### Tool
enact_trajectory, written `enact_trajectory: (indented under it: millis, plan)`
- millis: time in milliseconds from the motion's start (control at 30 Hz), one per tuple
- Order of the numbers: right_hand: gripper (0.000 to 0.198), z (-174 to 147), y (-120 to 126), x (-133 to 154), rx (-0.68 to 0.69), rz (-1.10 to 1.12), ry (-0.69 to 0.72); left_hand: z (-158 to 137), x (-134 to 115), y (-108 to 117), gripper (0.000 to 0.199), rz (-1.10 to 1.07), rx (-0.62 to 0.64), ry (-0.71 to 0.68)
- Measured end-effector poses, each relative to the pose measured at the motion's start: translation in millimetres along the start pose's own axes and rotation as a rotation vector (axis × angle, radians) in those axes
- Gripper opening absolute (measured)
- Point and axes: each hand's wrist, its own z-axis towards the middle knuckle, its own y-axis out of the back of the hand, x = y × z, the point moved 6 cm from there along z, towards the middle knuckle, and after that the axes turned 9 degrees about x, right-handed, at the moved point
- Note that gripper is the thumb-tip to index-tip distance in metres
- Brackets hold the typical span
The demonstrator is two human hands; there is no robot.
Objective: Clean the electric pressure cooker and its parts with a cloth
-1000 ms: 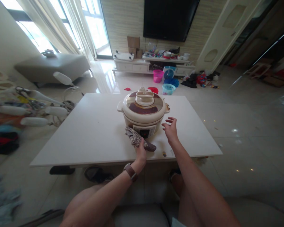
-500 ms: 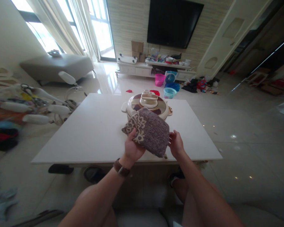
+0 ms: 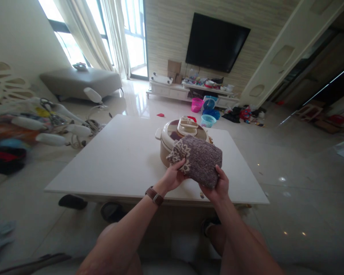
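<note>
A folded brown cloth (image 3: 203, 157) with a cream pattern along its left end is held up between both my hands, tilted in the air over the table. My left hand (image 3: 173, 177) grips its lower left edge, thumb on top of the pattern. On the other side, my right hand (image 3: 218, 188) has its thumb over the right edge and its fingers beneath. Just behind the cloth stands a cream lidded pot (image 3: 167, 143) with side handles and a large lid knob (image 3: 188, 125). The cloth covers part of the pot's front and right side.
The pot stands on a white table (image 3: 103, 164). Beyond it on the floor are a pink bin (image 3: 197, 104), a teal basket (image 3: 208, 121) and a pile of things (image 3: 245, 114). A lamp (image 3: 74, 130) with white shades lies to the left.
My right hand has come in from beside the cloth and now holds its right edge. The view has shifted, so the scene sits lower and further right.
</note>
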Motion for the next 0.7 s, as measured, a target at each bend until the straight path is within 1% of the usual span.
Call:
enact_trajectory:
  millis: [100,167,233,267,333,367,400,433,500,533,567,600,633,667,700]
  plan:
    - [0.039,2,11,12,-0.039,-0.005,-0.044,4,4,-1,0.030,0.105,0.140,0.070]
    - [0.033,2,23,31,-0.078,0.000,0.004,5,6,-3,0.039,0.209,0.247,0.117]
    - [0.031,5,39,58,-0.144,-0.006,0.144,4,6,-4,0.045,0.306,0.318,0.131]
    - [0.033,6,47,72,-0.195,-0.033,0.229,4,6,-4,0.047,0.340,0.330,0.129]
    - [0.040,11,57,96,-0.311,-0.164,0.380,5,4,-3,0.050,0.375,0.317,0.113]
    - [0.042,15,56,103,-0.348,-0.269,0.429,5,3,-2,0.050,0.383,0.300,0.108]
    - [0.043,21,51,106,-0.355,-0.402,0.455,5,3,-1,0.050,0.388,0.282,0.104]
    - [0.042,28,41,105,-0.328,-0.558,0.461,5,2,0,0.050,0.394,0.264,0.099]
    - [0.041,44,9,88,-0.184,-0.945,0.428,6,2,2,0.048,0.414,0.234,0.087]
    - [0.041,51,-10,75,-0.078,-1.145,0.418,7,2,3,0.047,0.427,0.219,0.085]
    - [0.046,55,-26,64,-0.015,-1.338,0.437,8,3,4,0.046,0.442,0.202,0.087]
    - [0.055,60,-38,53,0.024,-1.526,0.449,9,3,6,0.045,0.458,0.186,0.091]
    - [0.064,65,-45,46,0.038,-1.663,0.458,10,5,7,0.044,0.474,0.172,0.098]
    - [0.070,70,-47,43,0.026,-1.737,0.463,11,6,9,0.043,0.486,0.160,0.106]
    - [0.072,78,-43,44,-0.008,-1.751,0.453,11,7,10,0.041,0.495,0.151,0.113]
